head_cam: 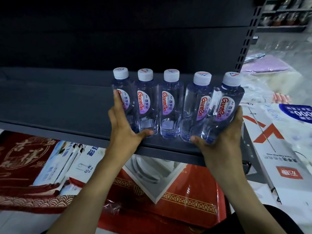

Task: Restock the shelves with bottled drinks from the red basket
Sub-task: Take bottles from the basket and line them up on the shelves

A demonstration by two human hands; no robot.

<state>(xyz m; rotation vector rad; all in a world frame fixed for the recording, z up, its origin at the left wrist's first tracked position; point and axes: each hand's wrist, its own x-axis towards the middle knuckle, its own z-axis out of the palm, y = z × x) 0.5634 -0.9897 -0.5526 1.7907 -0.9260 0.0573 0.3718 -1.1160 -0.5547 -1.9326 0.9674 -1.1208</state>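
Note:
Several clear water bottles with white caps and purple "Ganten" labels stand in a row near the front edge of a dark grey shelf (pixel 59 105). My left hand (pixel 123 132) presses flat against the side of the leftmost bottle (pixel 122 85), thumb stretched across the front of its neighbour. My right hand (pixel 224 137) presses against the outer side of the rightmost bottle (pixel 228 98), which leans slightly left, with the thumb low in front of the row. The middle bottle (pixel 170 105) stands upright between them. No red basket is in view.
The shelf stretches bare to the left and back. A slotted upright post (pixel 244 44) bounds it on the right. Below lie a red patterned gift box (pixel 185 196), a red mat (pixel 22 159) and white packets (pixel 55 164). White cartons (pixel 278 142) are stacked at the right.

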